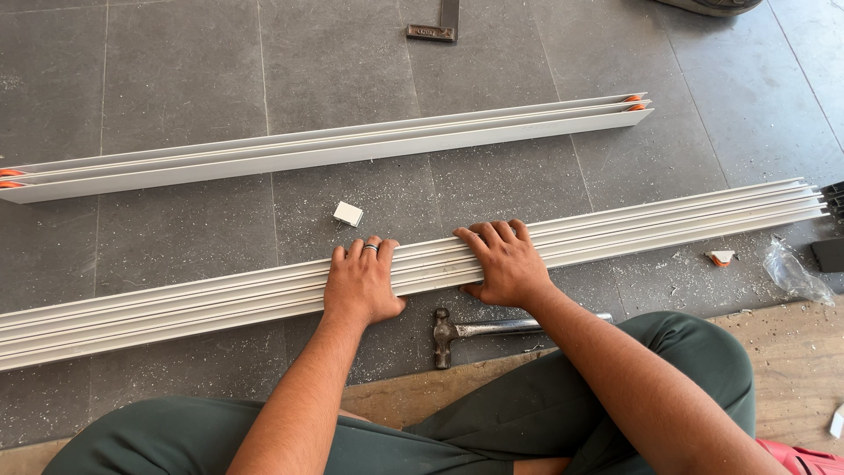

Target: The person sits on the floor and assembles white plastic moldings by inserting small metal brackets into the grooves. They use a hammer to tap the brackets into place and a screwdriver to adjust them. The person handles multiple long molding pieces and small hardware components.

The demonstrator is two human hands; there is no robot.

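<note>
Both hands flat, fingers spread, left hand [360, 283] and right hand [503, 264] pressing down on long white ribbed profile [615, 233] across frame centre, hammer [479, 330] untouched just below, second profile [352, 148] lying above, small white clip [348, 214] loose between, fitting apparently unfinished.

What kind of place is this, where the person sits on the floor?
Probably a building site or a workshop floor. Both hands, left hand and right hand, press on a long white ribbed rail, a hammer lies close by, and dust and scraps litter the grey floor tiles.
</note>
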